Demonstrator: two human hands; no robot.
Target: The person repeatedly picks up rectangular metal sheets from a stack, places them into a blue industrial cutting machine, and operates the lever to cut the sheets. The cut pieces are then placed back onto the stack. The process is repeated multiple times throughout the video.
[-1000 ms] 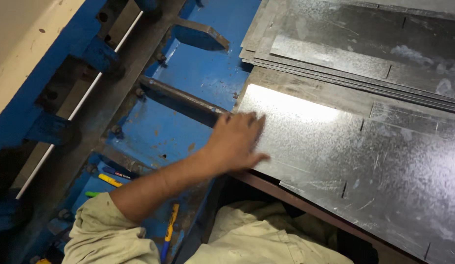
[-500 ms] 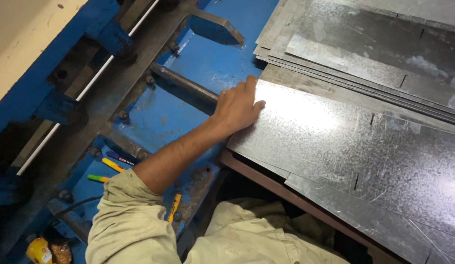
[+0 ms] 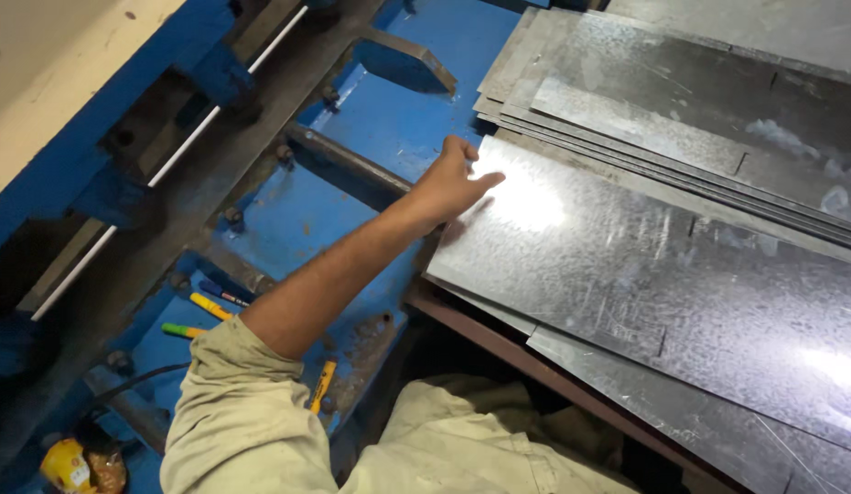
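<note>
The blue machine bed (image 3: 389,119) fills the view from 9 to 12 o'clock, crossed by dark steel bars. From 1 to 5 o'clock lies a stack of galvanised sheets (image 3: 682,101), and in front of it the top steel sheet (image 3: 645,274) rests flat on the bench, its near edge overhanging a brown rail (image 3: 535,366).

One arm in a beige sleeve (image 3: 233,421) reaches from 7 o'clock toward the centre, forearm bare and nearly straight. Which arm it is cannot be told for certain; it reads as the left hand (image 3: 451,183). It sits at the sheet's far left corner, fingers together and laid over the edge, thumb on the shiny face; it presses rather than clamps. The other hand is out of view.

Against the earlier frames, the hand has slid from the middle of the sheet's left edge up to its far corner, and the arm is stretched further out. The view has swung left, showing more of the machine.

Yellow and green markers (image 3: 201,316) lie at 8 o'clock on the bed.
</note>
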